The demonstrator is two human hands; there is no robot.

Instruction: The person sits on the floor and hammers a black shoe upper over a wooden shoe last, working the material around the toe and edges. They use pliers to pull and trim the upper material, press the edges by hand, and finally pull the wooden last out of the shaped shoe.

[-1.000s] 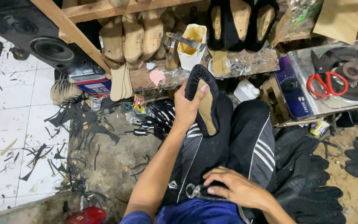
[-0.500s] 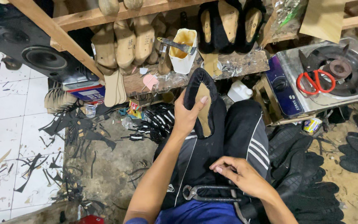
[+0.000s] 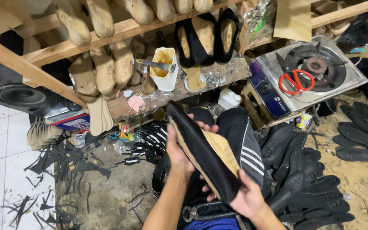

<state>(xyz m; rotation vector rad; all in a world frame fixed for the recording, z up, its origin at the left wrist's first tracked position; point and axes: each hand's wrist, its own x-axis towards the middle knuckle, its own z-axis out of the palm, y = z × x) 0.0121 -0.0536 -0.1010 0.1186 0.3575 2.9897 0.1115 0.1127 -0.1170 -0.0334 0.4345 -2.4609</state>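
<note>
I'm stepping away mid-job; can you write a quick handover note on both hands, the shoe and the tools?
Left hand: grips the upper part of the black shoe on its last, fingers wrapped over its edge.
Right hand: holds the shoe's lower end.
Pincers: lying in the lap, untouched.
Glue pot with its blade sits on the wooden bench; red scissors on the stove.
Done: black upper is over the last.
Left: tan bottom shows bare, no sole attached yet.

one red-handled scissors point(image 3: 294, 81), one gas stove point(image 3: 277, 68), one white cup point(image 3: 165, 70), one speaker point(image 3: 20, 96).
</note>
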